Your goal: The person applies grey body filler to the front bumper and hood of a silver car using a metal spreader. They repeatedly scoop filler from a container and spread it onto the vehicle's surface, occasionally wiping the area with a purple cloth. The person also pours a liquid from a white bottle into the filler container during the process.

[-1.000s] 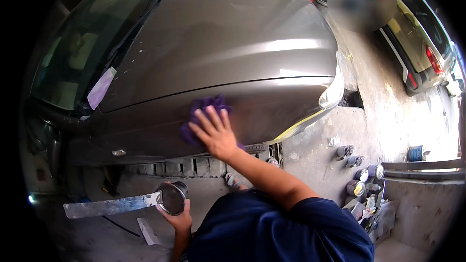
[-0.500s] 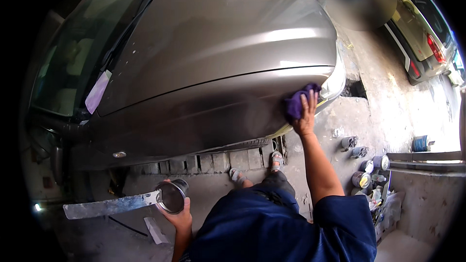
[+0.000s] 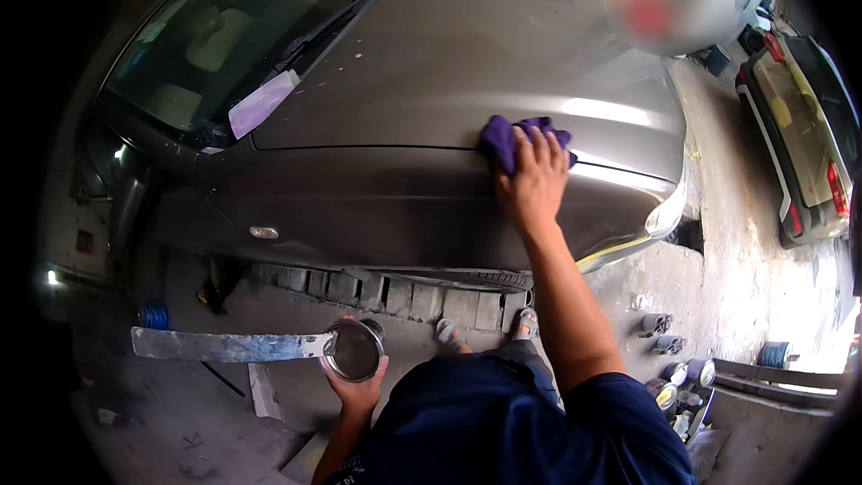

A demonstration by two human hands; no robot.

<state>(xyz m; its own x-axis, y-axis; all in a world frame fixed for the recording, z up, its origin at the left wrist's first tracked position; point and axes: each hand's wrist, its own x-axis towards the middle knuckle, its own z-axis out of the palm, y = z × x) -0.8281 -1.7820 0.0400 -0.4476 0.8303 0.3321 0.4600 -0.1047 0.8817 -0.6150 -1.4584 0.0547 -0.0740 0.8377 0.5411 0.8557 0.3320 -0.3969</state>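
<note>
My right hand (image 3: 535,181) presses a crumpled purple cloth (image 3: 501,142) against the brown-grey car (image 3: 404,207), over the seam between hood and fender. The fingers lie on top of the cloth. Low on the left, my left hand (image 3: 357,388) is wrapped round a metal can (image 3: 356,350) with a dark greyish inside. A long flat strip (image 3: 229,346), pale and stained with blue, sticks out leftward from the can's rim. How the strip is held there I cannot tell.
A purple-white sheet (image 3: 263,104) lies at the windshield's base. Several paint cans (image 3: 702,372) stand on the floor at the right, near a blue tin (image 3: 774,355). Another car (image 3: 799,144) is parked at the far right. A blurred person (image 3: 669,0) is beyond the hood.
My right hand has moved the purple cloth from the fender's front corner near the headlight back and left to the hood seam. The can stays in my left hand. The view has shifted.
</note>
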